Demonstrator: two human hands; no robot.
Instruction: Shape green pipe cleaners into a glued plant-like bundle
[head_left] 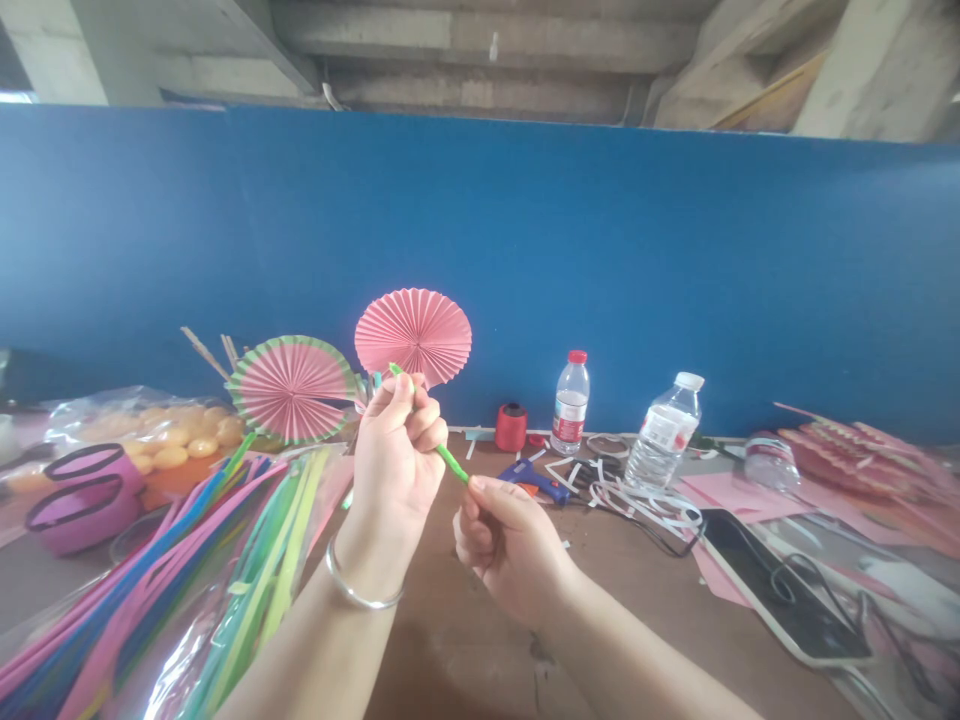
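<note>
A thin bright-green twisted strip [453, 464] stretches between my two hands above the table; its exact material is not clear. My left hand [401, 440], with a silver bangle at the wrist, is closed around it, and a short green end pokes out past the thumb. Lower and to the right, my right hand [514, 540] pinches the other end between thumb and fingertips. Directly behind my left hand is a round pink pleated paper fan [414, 330]; whether it is joined to the strip is hidden. A second pleated fan [289, 385], pink with a green rim, stands to the left.
Bundled coloured strips [255, 570] fill the left, near purple bands [82, 500] and a bag of orange balls [165, 430]. Rightward are a red spool [511, 428], blue glue gun [536, 480], two water bottles [571, 405], white strips and a phone [780, 585]. A blue partition [600, 240] rises behind.
</note>
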